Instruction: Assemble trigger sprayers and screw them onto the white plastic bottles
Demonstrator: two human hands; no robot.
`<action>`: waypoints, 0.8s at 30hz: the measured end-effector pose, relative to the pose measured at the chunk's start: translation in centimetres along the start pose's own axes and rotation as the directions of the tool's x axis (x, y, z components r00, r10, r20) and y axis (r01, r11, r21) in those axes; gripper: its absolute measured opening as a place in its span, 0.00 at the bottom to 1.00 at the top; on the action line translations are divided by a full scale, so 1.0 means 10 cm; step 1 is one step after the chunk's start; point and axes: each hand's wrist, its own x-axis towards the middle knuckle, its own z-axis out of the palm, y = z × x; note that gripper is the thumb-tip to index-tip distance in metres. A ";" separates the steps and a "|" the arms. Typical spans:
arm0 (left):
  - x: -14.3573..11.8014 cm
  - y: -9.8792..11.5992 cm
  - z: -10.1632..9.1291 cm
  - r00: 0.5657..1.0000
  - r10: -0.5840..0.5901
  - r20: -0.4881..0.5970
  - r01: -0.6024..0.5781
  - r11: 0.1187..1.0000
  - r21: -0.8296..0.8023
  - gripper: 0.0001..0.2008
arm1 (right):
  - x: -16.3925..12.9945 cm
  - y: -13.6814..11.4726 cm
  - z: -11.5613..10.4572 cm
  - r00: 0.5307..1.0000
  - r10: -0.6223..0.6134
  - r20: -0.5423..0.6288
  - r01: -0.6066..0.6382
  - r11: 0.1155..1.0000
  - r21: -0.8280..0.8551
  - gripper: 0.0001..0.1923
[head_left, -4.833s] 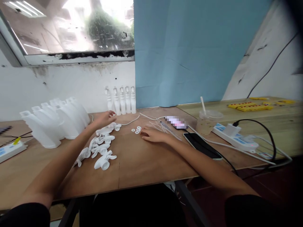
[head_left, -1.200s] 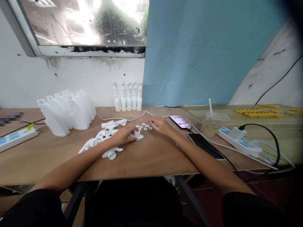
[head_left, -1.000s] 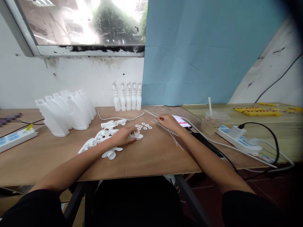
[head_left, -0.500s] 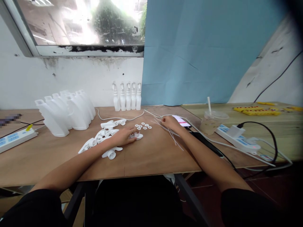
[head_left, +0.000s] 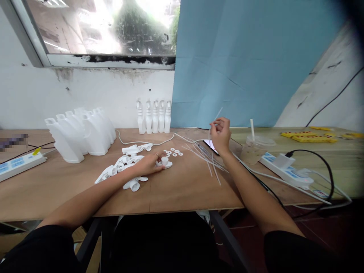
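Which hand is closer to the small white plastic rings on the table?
The left hand: it rests on a white spray trigger head just before the small white plastic rings. The right hand is raised farther right, pinching a thin white tube.

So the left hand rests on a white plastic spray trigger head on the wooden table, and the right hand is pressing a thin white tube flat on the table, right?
Not quite. The head view shows the right hand raised above the wooden table, pinching the thin white tube in the air, not pressing it flat. The left hand does rest on the white plastic spray trigger head.
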 end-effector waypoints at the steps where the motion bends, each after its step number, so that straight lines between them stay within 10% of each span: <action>1: 0.01 -0.01 0.01 1.000 -0.014 -0.013 0.014 0.999 -0.036 0.31 | 0.02 -0.03 0.00 0.999 0.034 -0.010 -0.033 0.996 0.077 0.11; 9: 0.07 -0.06 0.02 1.000 0.003 -0.012 -0.004 0.997 -0.080 0.24 | -0.12 -0.20 0.17 0.838 0.455 0.301 -0.544 0.662 0.515 0.19; 16: 0.06 -0.08 0.03 0.998 0.062 -0.025 -0.064 0.994 -0.093 0.24 | -0.64 -0.71 0.47 0.713 0.245 0.657 -0.569 0.749 0.338 0.20; 24: 0.07 -0.10 0.07 0.996 0.090 -0.022 -0.092 0.988 -0.121 0.22 | -0.80 -0.94 0.70 0.602 -0.015 0.798 -0.338 0.901 0.271 0.20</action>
